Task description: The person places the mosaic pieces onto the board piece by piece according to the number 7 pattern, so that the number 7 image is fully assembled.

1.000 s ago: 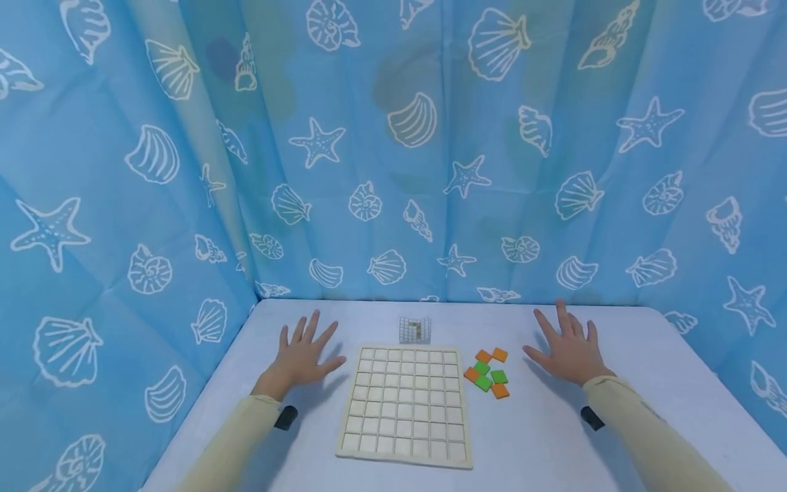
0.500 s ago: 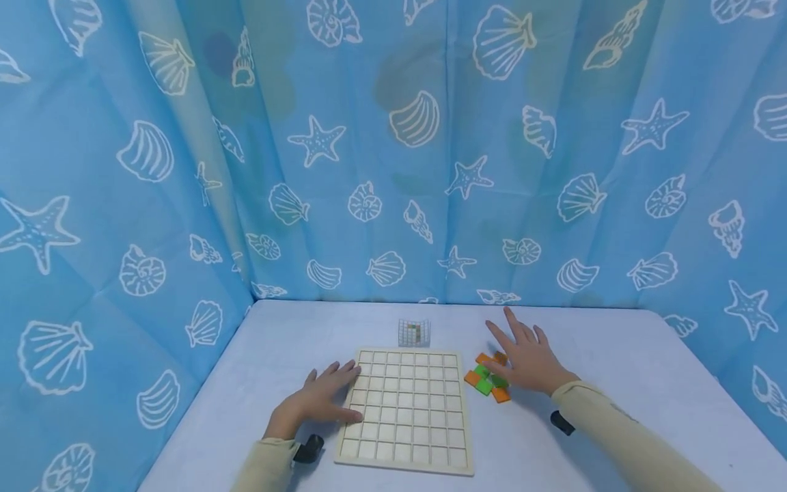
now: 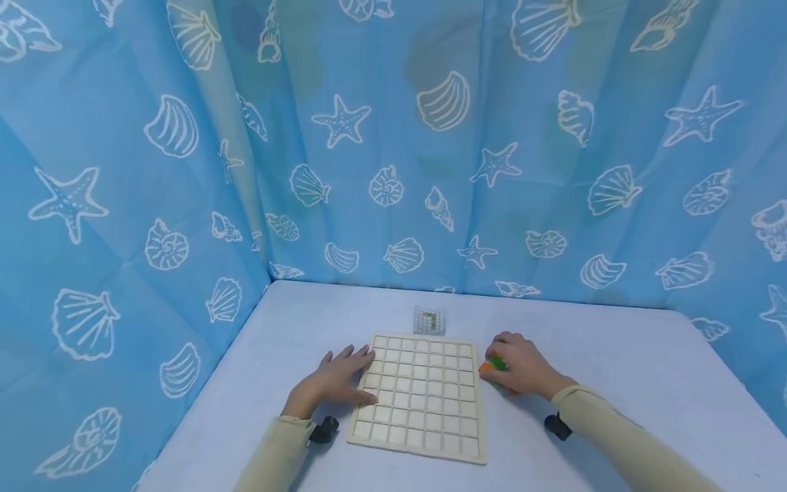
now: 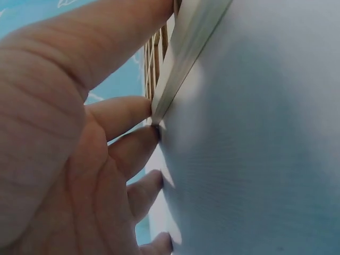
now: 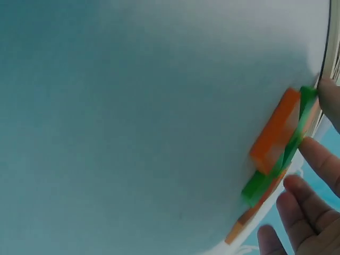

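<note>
A cream square-grid board (image 3: 424,393) lies on the white table. My left hand (image 3: 335,378) rests on its left edge, fingers spread, thumb over the outer squares; the left wrist view shows the fingertips along the board's side (image 4: 183,58). To the right of the board my right hand (image 3: 522,365) bends over a small cluster of square tiles and hides most of them. An orange tile (image 5: 275,135) and a green tile (image 5: 260,187) show in the right wrist view. Thumb and index finger touch another green tile there; whether they pinch it is unclear.
Behind the board stands a small curved card (image 3: 429,320) with a printed grid and a few coloured squares. A blue curtain (image 3: 393,219) with shell patterns hangs at the table's back and left edges.
My left hand has come from beside the board onto its left edge. The right hand has moved left and down onto the tiles, its fingers now bent. The head view has shifted slightly.
</note>
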A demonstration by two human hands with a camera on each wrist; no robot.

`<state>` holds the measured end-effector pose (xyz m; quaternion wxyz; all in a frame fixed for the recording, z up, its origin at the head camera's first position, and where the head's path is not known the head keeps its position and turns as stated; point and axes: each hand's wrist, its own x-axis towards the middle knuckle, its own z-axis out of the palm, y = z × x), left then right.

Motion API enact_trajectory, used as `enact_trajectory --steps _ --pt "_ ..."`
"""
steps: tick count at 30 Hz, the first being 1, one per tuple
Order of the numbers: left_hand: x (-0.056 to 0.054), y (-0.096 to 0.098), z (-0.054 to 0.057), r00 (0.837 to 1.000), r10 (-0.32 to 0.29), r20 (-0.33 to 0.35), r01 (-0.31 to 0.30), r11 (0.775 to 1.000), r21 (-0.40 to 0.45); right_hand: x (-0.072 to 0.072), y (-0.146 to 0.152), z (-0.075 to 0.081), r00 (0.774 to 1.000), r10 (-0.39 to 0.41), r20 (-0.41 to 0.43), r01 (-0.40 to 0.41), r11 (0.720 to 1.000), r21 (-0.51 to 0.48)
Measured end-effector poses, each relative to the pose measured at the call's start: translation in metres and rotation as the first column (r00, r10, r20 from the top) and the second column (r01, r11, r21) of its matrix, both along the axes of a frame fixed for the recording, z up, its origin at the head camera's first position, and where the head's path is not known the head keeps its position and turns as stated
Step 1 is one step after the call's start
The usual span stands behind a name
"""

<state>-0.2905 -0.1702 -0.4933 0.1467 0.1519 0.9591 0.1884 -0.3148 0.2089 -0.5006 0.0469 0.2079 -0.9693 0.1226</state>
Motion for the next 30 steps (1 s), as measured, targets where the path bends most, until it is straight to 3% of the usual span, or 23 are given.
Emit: enact_trajectory --steps 5,21,30 --pt "0.003 -0.002 -0.002 1.000 -0.009 0.005 0.009 1.000 0.024 -0.001 -0.006 -0.002 0.990 -0.053 0.132 0.059 0.997 -0.048" --pt "0.003 -0.001 0.008 0.999 0.004 0.044 -0.006 0.998 0.056 0.007 -0.030 0.004 0.982 -0.149 0.112 0.157 0.986 -0.061" --pt "0.003 0.001 0.006 0.999 0.005 0.031 -0.006 0.999 0.037 0.012 -0.033 0.010 0.971 -0.143 0.193 0.171 0.975 -0.140"
